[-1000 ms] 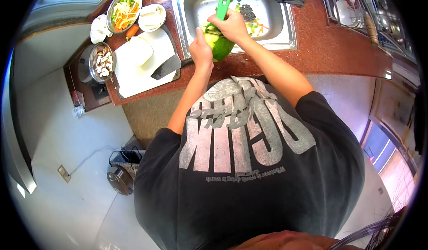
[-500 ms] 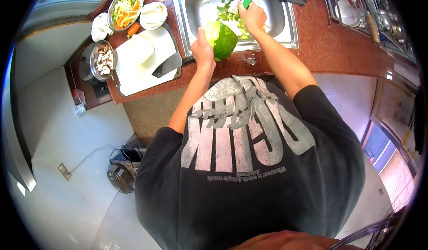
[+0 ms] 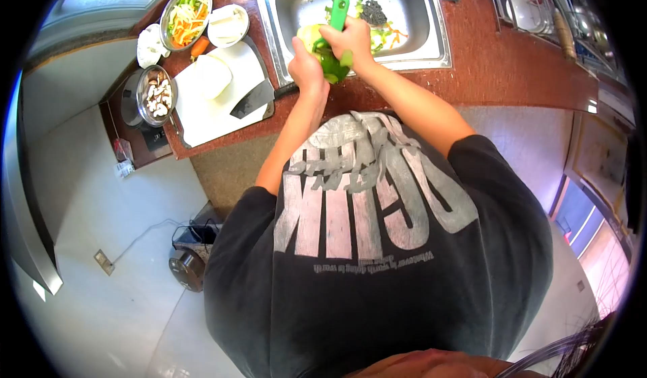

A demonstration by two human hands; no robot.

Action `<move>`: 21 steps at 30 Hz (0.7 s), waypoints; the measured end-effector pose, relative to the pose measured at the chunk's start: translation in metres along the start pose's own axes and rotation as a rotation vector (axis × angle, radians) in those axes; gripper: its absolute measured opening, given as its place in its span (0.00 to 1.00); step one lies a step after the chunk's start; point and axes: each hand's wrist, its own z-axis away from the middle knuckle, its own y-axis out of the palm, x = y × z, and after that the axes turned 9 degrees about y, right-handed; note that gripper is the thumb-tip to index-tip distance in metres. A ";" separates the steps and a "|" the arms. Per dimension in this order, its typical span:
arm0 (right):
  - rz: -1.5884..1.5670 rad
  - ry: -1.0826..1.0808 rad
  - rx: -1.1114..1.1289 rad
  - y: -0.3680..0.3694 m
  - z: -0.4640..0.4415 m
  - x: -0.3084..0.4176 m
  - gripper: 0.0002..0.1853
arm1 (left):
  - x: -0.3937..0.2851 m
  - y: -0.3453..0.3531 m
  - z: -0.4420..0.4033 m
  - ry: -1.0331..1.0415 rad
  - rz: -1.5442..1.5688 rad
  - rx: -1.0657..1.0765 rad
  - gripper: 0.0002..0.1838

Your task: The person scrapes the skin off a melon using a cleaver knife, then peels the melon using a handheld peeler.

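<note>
My left hand [image 3: 306, 66] is wrapped round the left side of a green-skinned vegetable [image 3: 331, 68], held over the sink's near edge. Pale flesh shows on its upper left, dark green skin on its lower right. My right hand [image 3: 350, 42] grips the green handle of a peeler [image 3: 340, 12] against the vegetable; the blade is hidden by my fingers. A strip of peel hangs by the near side. Peelings [image 3: 385, 37] and a dark strainer [image 3: 373, 12] lie in the sink [image 3: 423, 35].
Left of the sink, a white board [image 3: 195, 125] bears a knife [image 3: 252, 100] and a pale peeled piece [image 3: 211, 78]. Beyond stand bowls of cut vegetables [image 3: 187, 19], mushrooms [image 3: 158, 97] and white pieces [image 3: 228, 25]. A dish rack [image 3: 532, 7] stands right.
My right hand with the peeler has moved from over the sink back left and nearer, onto the vegetable. The vegetable is turned and partly covered by my hand.
</note>
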 end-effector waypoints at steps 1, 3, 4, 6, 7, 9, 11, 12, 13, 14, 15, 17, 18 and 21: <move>0.002 0.061 -0.079 0.007 -0.006 -0.013 0.16 | -0.002 0.004 0.001 -0.020 -0.038 -0.047 0.32; -0.028 0.141 -0.196 0.012 -0.034 -0.040 0.17 | 0.015 0.003 -0.010 -0.031 -0.125 -0.099 0.32; 0.011 0.250 -0.319 0.008 -0.053 -0.059 0.17 | 0.027 -0.008 -0.014 -0.059 -0.236 -0.167 0.33; 0.496 0.342 -0.380 -0.017 -0.095 -0.126 0.20 | 0.032 -0.018 -0.013 -0.038 -0.218 -0.122 0.33; 0.609 0.211 -0.403 -0.025 -0.097 -0.120 0.21 | 0.031 -0.018 -0.010 -0.059 -0.056 -0.075 0.33; 0.741 0.078 -0.411 -0.034 -0.093 -0.106 0.21 | 0.035 -0.021 -0.014 -0.111 0.151 0.010 0.31; 0.510 0.205 -0.255 -0.027 -0.087 -0.070 0.19 | 0.030 -0.020 -0.012 -0.134 0.094 -0.033 0.32; 0.510 0.191 -0.251 -0.019 -0.083 -0.054 0.19 | 0.025 -0.014 -0.016 -0.134 0.040 -0.056 0.32; 0.264 0.145 -0.148 -0.012 -0.072 -0.040 0.18 | 0.025 -0.013 -0.017 -0.098 0.009 -0.052 0.32; 0.020 0.111 -0.044 -0.005 -0.057 -0.034 0.17 | 0.023 -0.014 -0.015 -0.103 0.005 -0.056 0.32; 0.061 0.092 0.004 0.001 -0.044 -0.033 0.17 | 0.020 -0.013 -0.012 -0.130 0.009 -0.057 0.32; 0.111 0.049 0.087 0.006 -0.037 -0.032 0.18 | 0.013 -0.005 -0.010 -0.150 0.021 -0.045 0.32; 0.111 0.052 0.084 0.004 -0.040 -0.034 0.18 | 0.012 -0.007 -0.006 -0.116 0.028 -0.005 0.31; 0.483 0.257 -0.100 -0.014 -0.083 -0.058 0.16 | 0.008 -0.008 0.008 -0.061 -0.077 0.020 0.30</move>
